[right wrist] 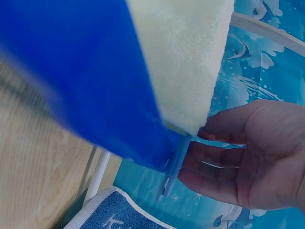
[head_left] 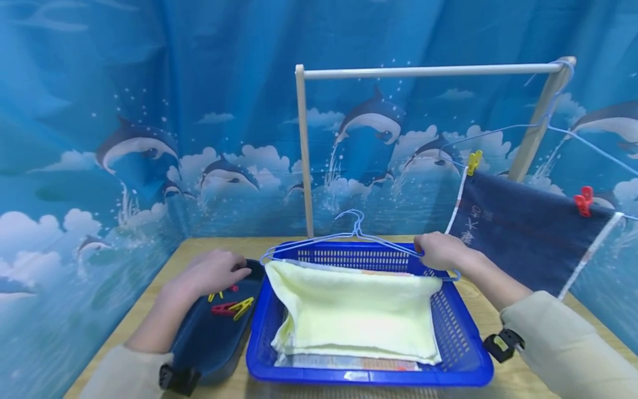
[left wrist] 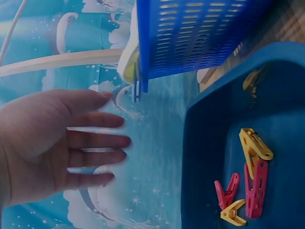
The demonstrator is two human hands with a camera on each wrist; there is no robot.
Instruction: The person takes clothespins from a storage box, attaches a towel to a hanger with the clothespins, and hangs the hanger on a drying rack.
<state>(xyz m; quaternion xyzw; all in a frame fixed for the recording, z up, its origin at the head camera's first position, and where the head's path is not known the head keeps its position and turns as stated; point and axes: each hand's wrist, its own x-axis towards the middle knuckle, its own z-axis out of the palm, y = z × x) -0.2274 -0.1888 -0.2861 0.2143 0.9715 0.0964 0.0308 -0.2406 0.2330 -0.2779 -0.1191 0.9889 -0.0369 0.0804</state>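
Note:
A pale yellow towel lies across the blue basket, its upper edge along the lower bar of a light blue hanger. The hanger's outline looks doubled. My right hand is at the hanger's right arm; in the right wrist view its loosely bent fingertips are beside the hanger end, contact unclear. My left hand is above the dark blue tray, fingers spread and holding nothing in the left wrist view. Red and yellow clothespins lie in that tray.
Behind the basket stands a rack with a white rail and wooden posts. On its right end hangs another hanger, carrying a navy towel clipped by a yellow clothespin and a red clothespin. Other cloth lies beneath the yellow towel.

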